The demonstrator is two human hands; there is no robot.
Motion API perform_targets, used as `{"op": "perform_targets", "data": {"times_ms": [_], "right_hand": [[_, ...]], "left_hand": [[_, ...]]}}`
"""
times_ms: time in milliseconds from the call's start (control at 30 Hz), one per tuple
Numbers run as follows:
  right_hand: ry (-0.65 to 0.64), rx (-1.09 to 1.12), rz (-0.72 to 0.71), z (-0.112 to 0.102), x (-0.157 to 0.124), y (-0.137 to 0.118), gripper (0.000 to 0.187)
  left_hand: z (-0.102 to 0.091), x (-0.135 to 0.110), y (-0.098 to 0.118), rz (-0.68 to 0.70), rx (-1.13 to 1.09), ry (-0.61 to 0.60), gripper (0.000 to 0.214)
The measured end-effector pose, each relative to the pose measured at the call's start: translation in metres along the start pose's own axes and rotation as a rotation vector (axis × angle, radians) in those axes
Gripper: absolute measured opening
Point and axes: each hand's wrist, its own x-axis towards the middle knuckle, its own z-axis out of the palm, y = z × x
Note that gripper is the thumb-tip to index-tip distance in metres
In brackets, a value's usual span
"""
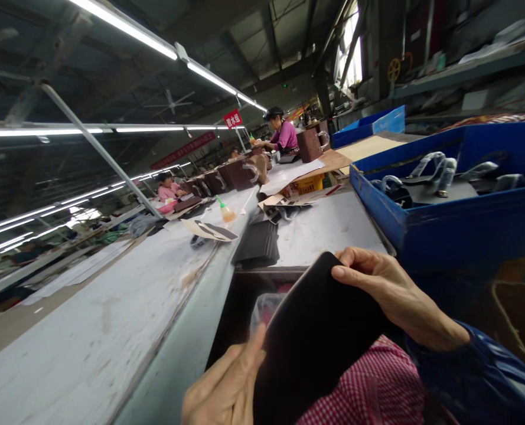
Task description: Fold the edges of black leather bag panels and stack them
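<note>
A black flat panel with rounded corners [328, 330] is held tilted above my lap, a pale edge showing along its upper left side. My right hand [386, 289] pinches its top right corner between thumb and fingers. At the panel's left edge, my left hand [229, 381] grips it with the fingers closed; part of that hand is cut off by the frame bottom. Beyond the panel, a stack of black panels [258, 243] rests on the white tabletop [328, 221]. Clear plastic [262, 307] shows just behind the held panel.
To my right stands a blue bin [466, 230] with plastic-wrapped handles inside. A glue bottle with a green tip [225, 211] and a cut sheet [211, 230] lie on the left bench [111, 313]. Farther off, brown bags [240, 173] line the bench near a person in purple [284, 137].
</note>
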Motion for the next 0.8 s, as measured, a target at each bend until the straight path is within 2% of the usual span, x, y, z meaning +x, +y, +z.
{"op": "perform_targets", "data": {"times_ms": [100, 233, 333, 400, 533, 600, 700, 800], "right_hand": [[-0.017, -0.021, -0.041, 0.002, -0.004, -0.005, 0.048], [-0.04, -0.055, -0.081, 0.006, -0.01, -0.01, 0.046], [-0.043, -0.082, -0.093, 0.006, -0.011, -0.011, 0.047], [-0.05, -0.083, -0.094, 0.004, -0.012, -0.011, 0.047], [-0.097, -0.041, -0.074, 0.002, -0.013, -0.012, 0.046], [-0.124, -0.037, -0.089, 0.004, -0.015, -0.013, 0.045], [-0.153, -0.094, -0.202, 0.01, -0.017, -0.011, 0.04], [-0.08, -0.232, -0.472, 0.016, -0.016, -0.006, 0.032]], "left_hand": [[0.008, 0.005, -0.007, 0.14, 0.134, -0.036, 0.064], [0.026, 0.013, -0.003, 0.087, 0.132, 0.041, 0.048], [0.037, 0.015, 0.005, 0.094, 0.126, 0.104, 0.049], [0.04, 0.015, 0.011, 0.063, 0.075, 0.129, 0.048], [0.043, 0.017, 0.022, -0.092, -0.077, 0.163, 0.034], [0.046, 0.02, 0.025, -0.083, -0.033, 0.19, 0.033], [0.051, 0.023, 0.027, -0.004, 0.128, 0.258, 0.033], [0.051, 0.024, 0.028, 0.012, 0.251, 0.297, 0.025]]}}
